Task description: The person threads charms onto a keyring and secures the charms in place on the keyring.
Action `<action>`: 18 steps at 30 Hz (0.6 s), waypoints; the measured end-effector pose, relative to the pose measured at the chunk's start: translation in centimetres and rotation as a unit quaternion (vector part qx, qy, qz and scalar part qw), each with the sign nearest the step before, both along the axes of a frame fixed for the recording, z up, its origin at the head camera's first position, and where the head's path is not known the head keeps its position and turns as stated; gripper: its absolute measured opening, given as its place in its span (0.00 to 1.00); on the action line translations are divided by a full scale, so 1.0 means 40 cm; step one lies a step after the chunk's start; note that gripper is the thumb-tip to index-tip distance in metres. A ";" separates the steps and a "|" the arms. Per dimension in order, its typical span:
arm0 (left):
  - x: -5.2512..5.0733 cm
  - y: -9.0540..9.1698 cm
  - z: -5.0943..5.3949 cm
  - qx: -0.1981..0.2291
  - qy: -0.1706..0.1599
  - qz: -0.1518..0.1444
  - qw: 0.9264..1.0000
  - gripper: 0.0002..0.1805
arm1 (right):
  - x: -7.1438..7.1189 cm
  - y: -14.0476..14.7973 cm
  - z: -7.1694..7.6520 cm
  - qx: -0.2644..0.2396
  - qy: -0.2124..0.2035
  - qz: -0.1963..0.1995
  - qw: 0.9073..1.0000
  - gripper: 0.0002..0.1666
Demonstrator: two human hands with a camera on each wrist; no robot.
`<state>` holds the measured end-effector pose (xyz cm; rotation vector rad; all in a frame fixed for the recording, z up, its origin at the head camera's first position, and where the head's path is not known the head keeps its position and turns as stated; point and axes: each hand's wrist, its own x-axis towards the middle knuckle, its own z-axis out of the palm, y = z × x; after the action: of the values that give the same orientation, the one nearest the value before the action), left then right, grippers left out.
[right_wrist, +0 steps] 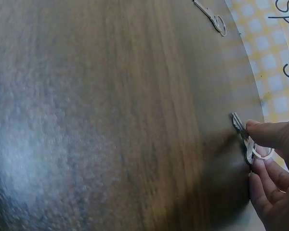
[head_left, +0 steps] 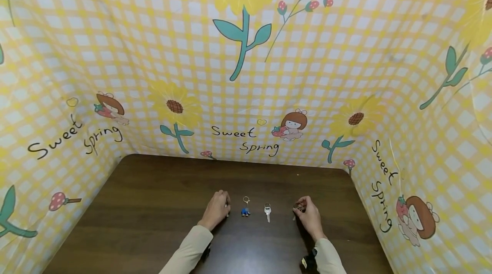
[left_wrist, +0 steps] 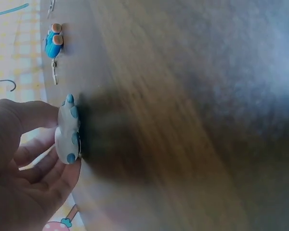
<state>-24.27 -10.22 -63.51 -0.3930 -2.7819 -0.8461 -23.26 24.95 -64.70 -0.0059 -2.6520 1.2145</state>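
In the left wrist view, a small white piece with blue-green bumps (left_wrist: pixel 65 134) is pinched between the thumb and fingers of my left hand (head_left: pixel 217 208), at the table surface. What kind of thing it is, I cannot tell. My right hand (head_left: pixel 309 217) pinches a silver key (right_wrist: pixel 244 134) with a ring on it, low over the wood. Between the hands lie two things. Nearer the left hand is a blue charm (head_left: pixel 245 212) with orange-brown feet and a ring clasp. To its right lies another silver key (head_left: pixel 267 213) with a ring at its top.
A dark brown wooden table (head_left: pixel 161 188) with rounded far corners carries everything. Yellow-checked cloth (head_left: pixel 246 94) printed with flowers and lettering rises along its back and both sides.
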 end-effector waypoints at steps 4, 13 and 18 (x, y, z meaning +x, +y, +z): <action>-0.002 -0.003 0.000 -0.006 -0.009 0.009 1.000 0.15 | 0.000 -0.003 -0.002 0.000 0.002 -0.004 1.000 0.19; 0.006 -0.002 0.022 -0.020 -0.075 0.020 0.997 0.11 | -0.001 -0.001 -0.009 -0.017 0.009 -0.023 1.000 0.12; 0.002 -0.001 0.031 -0.011 -0.081 0.014 0.997 0.15 | -0.003 0.003 0.003 -0.034 0.028 -0.032 0.999 0.06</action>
<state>-24.19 -10.27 -62.28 -0.2995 -2.9406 -0.8778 -23.37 25.06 -64.58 -0.0654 -2.5427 1.2639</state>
